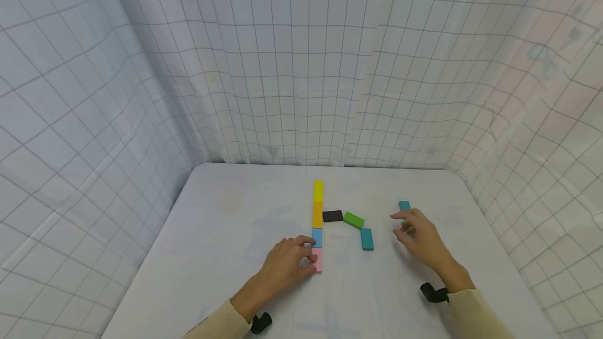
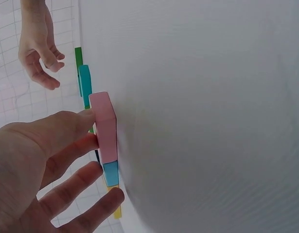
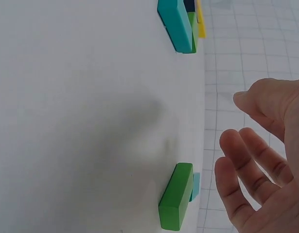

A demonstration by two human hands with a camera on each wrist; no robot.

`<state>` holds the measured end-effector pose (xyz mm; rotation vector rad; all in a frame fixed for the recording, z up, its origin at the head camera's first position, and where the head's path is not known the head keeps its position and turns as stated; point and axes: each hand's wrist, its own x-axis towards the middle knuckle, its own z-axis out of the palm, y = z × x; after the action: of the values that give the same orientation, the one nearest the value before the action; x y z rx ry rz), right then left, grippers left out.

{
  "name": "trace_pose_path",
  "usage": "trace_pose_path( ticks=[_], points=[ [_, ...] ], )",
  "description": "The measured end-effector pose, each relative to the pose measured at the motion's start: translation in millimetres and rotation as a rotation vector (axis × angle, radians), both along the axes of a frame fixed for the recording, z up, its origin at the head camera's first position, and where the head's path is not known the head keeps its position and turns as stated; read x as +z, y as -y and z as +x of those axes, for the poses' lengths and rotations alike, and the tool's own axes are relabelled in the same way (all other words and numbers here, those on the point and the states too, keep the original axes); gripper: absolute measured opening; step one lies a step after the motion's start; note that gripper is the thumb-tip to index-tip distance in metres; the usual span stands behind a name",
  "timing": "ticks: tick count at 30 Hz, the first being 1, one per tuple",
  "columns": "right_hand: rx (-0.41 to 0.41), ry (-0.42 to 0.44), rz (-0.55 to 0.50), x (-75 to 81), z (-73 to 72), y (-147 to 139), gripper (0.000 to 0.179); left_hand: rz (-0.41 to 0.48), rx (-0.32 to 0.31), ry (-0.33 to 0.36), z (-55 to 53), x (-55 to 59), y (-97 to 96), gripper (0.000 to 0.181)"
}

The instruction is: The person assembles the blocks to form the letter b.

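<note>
My left hand (image 1: 287,264) rests its fingertips on the lower end of a straight row of blocks, touching the pink block (image 2: 104,126) and the light blue block (image 1: 317,237). Above these, the row continues with an orange block (image 1: 317,214) and a yellow block (image 1: 318,191). On the right, my right hand (image 1: 421,237) hovers over the table with relaxed fingers, nothing between thumb and fingertips. Below it lies a green block (image 3: 174,199), mostly hidden in the head view, with a teal block (image 1: 404,205) just beyond.
From the orange block's side, a black block (image 1: 332,216), another green block (image 1: 354,219) and another teal block (image 1: 367,239) curve rightward and down. The white table (image 1: 226,213) is enclosed by grid-patterned curtains (image 1: 292,67) at the back and both sides.
</note>
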<state>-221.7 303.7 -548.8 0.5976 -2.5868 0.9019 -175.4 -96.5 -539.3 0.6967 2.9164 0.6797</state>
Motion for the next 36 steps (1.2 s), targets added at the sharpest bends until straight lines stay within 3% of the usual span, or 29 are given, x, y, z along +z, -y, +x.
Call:
trace_pose_path(
  ticks=[16, 26, 36],
  points=[
    [-0.164, 0.007, 0.021, 0.0, -6.0, -18, 0.042, 0.053, 0.019, 0.027, -7.5, -6.6, 0.6, 0.005],
    [-0.253, 0.200, 0.057, -0.4, -6.6, -28, 0.041, 0.114, 0.003, 0.017, -8.9, -8.7, 2.5, 0.008],
    [-0.288, 0.314, 0.064, -5.2, -9.2, -36, 0.048, 0.093, -0.031, -0.072, -9.7, -12.3, 5.4, 0.011]
  ],
)
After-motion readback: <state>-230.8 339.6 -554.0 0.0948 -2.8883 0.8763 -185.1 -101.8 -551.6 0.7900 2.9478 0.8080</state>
